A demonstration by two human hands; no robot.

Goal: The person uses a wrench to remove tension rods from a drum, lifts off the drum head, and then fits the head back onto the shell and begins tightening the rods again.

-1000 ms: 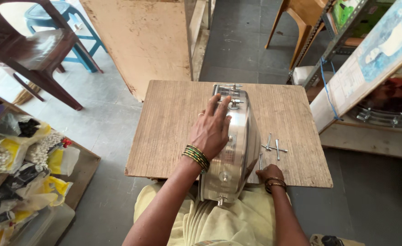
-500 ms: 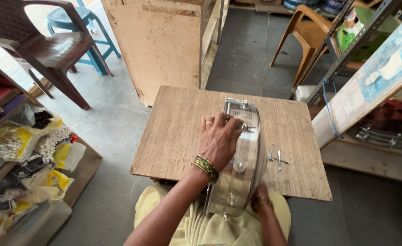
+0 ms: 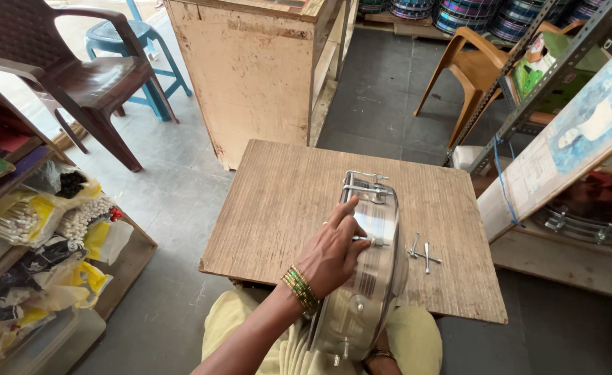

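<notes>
A shiny metal drum shell (image 3: 361, 278) is stood on its edge at the near side of the wooden board (image 3: 285, 208), with the left hand (image 3: 330, 253) laid flat on its side, fingers spread loosely. The right hand (image 3: 379, 357) is mostly hidden underneath, so its grip can't be made out. A few loose bolts (image 3: 422, 253) are left lying just beside the shell.
</notes>
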